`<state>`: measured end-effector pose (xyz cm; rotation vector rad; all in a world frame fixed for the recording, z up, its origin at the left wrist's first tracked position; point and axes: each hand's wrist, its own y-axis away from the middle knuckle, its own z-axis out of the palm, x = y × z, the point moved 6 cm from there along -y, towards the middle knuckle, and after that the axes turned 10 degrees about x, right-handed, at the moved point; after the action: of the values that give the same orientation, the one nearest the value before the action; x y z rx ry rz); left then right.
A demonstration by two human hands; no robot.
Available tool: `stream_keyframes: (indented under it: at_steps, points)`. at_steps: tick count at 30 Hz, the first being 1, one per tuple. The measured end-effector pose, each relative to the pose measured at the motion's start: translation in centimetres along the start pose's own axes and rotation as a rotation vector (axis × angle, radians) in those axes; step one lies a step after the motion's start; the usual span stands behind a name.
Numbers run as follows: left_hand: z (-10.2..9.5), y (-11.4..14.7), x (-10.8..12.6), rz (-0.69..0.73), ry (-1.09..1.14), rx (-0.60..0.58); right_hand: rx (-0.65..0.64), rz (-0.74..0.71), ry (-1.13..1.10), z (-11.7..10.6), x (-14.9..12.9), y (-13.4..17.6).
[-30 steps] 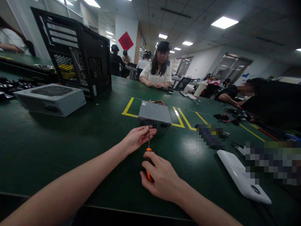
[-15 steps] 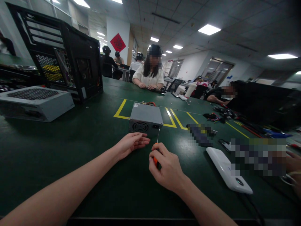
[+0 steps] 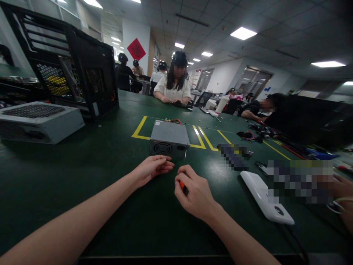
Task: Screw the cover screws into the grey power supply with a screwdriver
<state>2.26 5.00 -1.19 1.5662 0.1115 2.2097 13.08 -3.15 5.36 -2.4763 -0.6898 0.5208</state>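
A grey computer power supply (image 3: pixel 169 131) rests on the green table, its fan grille and socket side facing me. My right hand (image 3: pixel 193 191) is closed around the orange handle of a screwdriver (image 3: pixel 182 186). The thin shaft rises from the fist to the right end of the power supply's near face; whether the tip sits in a screw is too small to tell. Just in front of the fan side lies my left hand (image 3: pixel 154 169), fingers stretched out and palm turned inward, with nothing in it. Its fingertips are close to the casing, and contact cannot be made out.
At the left stand a second power supply (image 3: pixel 41 121) and a black computer case (image 3: pixel 74 66). A white oblong device (image 3: pixel 266 197) with a cable lies to the right. Cables (image 3: pixel 249 136) lie farther back. A person (image 3: pixel 175 86) sits opposite; another person's hand (image 3: pixel 343 187) shows at the right edge.
The whole view has shifted very slightly. Both hands, the screwdriver and the power supply keep nearly the same places relative to one another.
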Motion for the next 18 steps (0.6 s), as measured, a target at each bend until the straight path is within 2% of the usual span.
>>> stream_keyframes:
  at_steps: [18]
  points:
    - [-0.2,-0.5,-0.33,0.023,-0.019,-0.007,-0.009,-0.002,0.012,0.01,0.14,-0.02]
